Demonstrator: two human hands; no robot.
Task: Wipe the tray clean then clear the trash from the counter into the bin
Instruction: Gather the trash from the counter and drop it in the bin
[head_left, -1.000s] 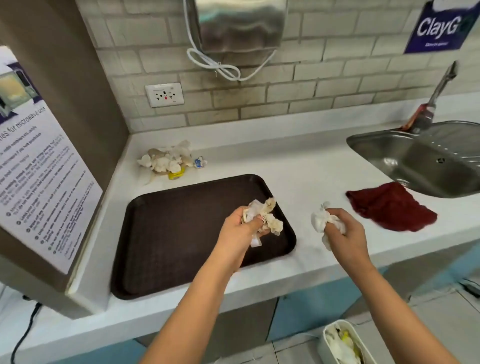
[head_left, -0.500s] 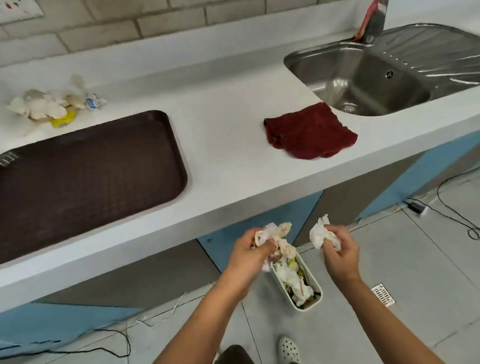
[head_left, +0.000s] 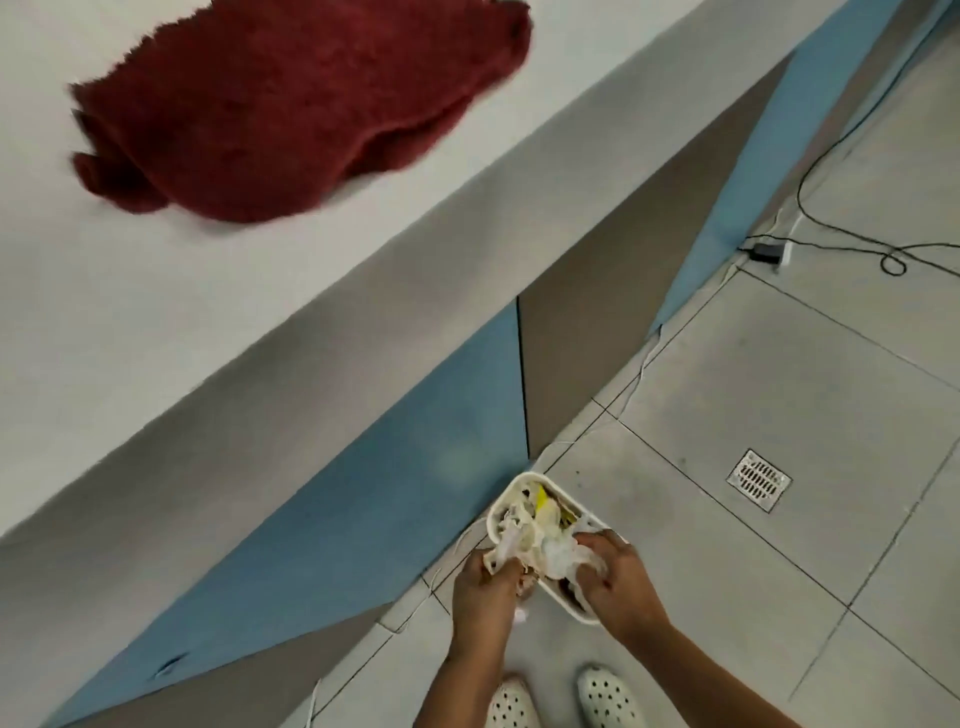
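A small white bin (head_left: 514, 491) stands on the floor below the counter, filled with crumpled paper and a yellow scrap. My left hand (head_left: 483, 590) grips a wad of stained tissue (head_left: 506, 545) right over the bin's near end. My right hand (head_left: 618, 582) pinches a white crumpled tissue (head_left: 561, 556) over the bin beside it. Both wads touch the pile in the bin. The tray is out of view.
A dark red cloth (head_left: 291, 104) lies on the white counter (head_left: 130, 312) at the top left. Blue and grey cabinet panels run under the counter. The tiled floor holds a drain grate (head_left: 758, 480), cables and a plug (head_left: 766, 252). My white shoes (head_left: 608, 699) show at the bottom.
Both hands carried the tissue wads from above the tray and counter down to the floor bin. The view tipped downward, so the tray, sink and remaining trash pile left the frame.
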